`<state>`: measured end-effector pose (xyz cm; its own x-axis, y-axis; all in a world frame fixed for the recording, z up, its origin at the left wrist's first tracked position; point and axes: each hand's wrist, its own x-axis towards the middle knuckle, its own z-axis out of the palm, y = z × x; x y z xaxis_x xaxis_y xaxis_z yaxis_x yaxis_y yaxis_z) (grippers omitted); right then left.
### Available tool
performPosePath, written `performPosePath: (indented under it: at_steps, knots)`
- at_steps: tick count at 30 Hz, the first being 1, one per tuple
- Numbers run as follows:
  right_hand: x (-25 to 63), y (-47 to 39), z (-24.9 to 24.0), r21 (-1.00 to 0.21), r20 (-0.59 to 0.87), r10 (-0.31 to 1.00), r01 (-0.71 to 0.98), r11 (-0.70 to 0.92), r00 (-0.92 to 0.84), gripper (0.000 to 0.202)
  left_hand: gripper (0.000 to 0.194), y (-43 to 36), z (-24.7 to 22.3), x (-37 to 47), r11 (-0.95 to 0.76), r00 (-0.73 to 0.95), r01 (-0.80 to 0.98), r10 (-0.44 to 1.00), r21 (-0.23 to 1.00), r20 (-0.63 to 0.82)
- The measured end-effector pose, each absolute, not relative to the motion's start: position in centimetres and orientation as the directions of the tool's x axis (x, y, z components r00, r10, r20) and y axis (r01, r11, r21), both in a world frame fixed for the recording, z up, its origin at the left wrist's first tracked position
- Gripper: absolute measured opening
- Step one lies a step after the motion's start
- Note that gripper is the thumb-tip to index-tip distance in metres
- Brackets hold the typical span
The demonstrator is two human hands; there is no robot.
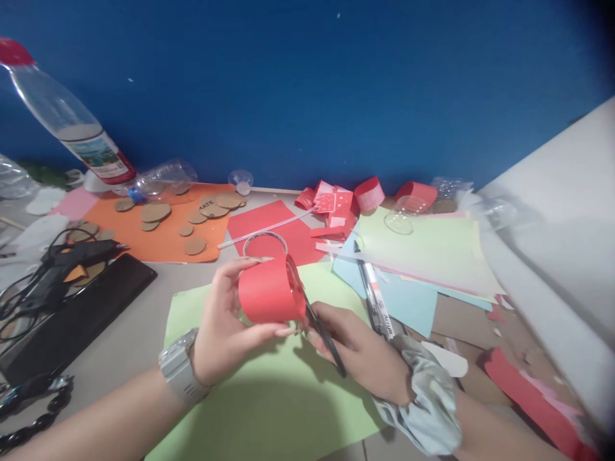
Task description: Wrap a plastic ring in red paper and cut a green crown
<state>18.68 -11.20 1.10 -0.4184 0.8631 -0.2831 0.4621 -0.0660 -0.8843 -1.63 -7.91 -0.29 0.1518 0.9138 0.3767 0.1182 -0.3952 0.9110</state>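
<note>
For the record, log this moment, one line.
left hand: holds red paper cylinder; right hand: holds dark slender tool; beneath: green sheet

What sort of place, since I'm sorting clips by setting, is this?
Probably a craft table; whether in a home or a classroom, I can't tell. Coloured paper, cut cardboard discs and what looks like a glue gun suggest it.
</note>
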Motion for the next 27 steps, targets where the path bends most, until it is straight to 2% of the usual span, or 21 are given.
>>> performPosePath:
  at_steps: [10,14,22,27]
  knots:
    - [18.55,-11.32,0.61,-0.87,-0.303,0.869,0.485,-0.085,-0.391,0.032,0.067,-7.64,-0.44,-1.75,-0.357,0.122,0.113,0.931,0.927,0.343]
    - [18.47,-11.24,0.73,-0.865,-0.33,0.87,0.486,-0.123,-0.367,0.034,0.066,-7.66,-0.58,-1.84,-0.275,0.112,0.034,0.957,0.961,0.27]
    - [18.42,-11.14,0.73,-0.877,-0.36,0.873,0.438,-0.197,-0.329,0.023,0.058,-7.11,-0.54,-1.66,-0.192,0.129,-0.143,0.969,0.971,0.211]
    - [18.57,-11.17,0.7,-0.847,-0.345,0.875,0.515,-0.133,-0.34,0.026,0.057,-7.03,-0.88,-1.85,-0.164,0.137,-0.184,0.972,0.969,0.19]
